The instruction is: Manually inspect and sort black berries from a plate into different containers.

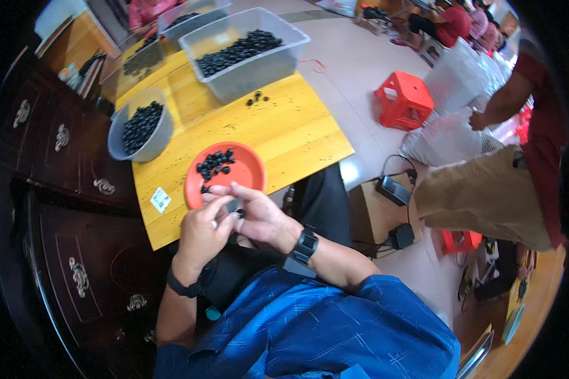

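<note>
Just over the near edge of an orange-red plate (pixel 253 169), my two hands meet. My left hand (pixel 199 235) is closed, its thumb and fingertips pinched on a small dark grey piece (pixel 233 205) whose kind I cannot make out. Palm up, my right hand (pixel 267 218) curls its fingers around a small black round part (pixel 240 213) right beside that piece. Several similar black parts (pixel 214 163) lie in the plate, mostly on its left side and middle. My fingers partly hide what is between them.
The plate stands on a yellow wooden table (pixel 297 132) sprinkled with dark bits. Clear bins (pixel 243 66) and a round tub (pixel 146 123) hold more black parts. Dark drawers (pixel 69 208) border the left. A red stool (pixel 403 100), full sacks (pixel 452 126) and a standing person (pixel 487 189) are at the right.
</note>
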The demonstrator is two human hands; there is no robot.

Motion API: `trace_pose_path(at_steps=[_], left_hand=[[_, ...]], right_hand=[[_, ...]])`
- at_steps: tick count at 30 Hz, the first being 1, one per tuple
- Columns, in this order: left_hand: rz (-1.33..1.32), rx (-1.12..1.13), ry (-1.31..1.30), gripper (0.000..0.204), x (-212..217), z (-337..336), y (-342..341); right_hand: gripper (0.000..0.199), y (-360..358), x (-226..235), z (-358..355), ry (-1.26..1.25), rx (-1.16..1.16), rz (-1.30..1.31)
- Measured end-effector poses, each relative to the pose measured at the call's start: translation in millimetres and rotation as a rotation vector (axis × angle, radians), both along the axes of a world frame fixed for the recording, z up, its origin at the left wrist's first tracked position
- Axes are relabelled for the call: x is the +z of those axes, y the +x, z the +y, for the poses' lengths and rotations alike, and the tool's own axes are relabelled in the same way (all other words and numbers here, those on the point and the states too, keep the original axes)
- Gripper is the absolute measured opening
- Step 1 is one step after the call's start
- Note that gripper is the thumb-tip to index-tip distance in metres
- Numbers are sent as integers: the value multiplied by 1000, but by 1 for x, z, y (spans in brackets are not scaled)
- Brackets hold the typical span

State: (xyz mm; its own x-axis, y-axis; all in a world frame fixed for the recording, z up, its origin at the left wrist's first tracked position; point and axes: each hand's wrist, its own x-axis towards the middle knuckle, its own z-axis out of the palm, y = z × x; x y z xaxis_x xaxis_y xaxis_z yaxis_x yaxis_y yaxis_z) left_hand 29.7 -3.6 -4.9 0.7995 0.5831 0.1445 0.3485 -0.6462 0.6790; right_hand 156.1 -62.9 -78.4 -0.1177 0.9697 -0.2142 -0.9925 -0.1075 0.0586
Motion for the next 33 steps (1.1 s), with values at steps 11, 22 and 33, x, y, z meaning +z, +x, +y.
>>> trace_pose_path(at_steps=[11, 22, 33], left_hand=[[90, -29, 21, 16, 4, 1, 0], [-22, 100, 68, 17, 2, 3, -4], [-99, 121, 165, 20, 2, 5, -5]], right_hand=[[34, -5, -7, 4, 6, 7, -38], [18, -5, 3, 2, -65, 36, -87], [15, -2, 16, -9, -202, 48, -248]])
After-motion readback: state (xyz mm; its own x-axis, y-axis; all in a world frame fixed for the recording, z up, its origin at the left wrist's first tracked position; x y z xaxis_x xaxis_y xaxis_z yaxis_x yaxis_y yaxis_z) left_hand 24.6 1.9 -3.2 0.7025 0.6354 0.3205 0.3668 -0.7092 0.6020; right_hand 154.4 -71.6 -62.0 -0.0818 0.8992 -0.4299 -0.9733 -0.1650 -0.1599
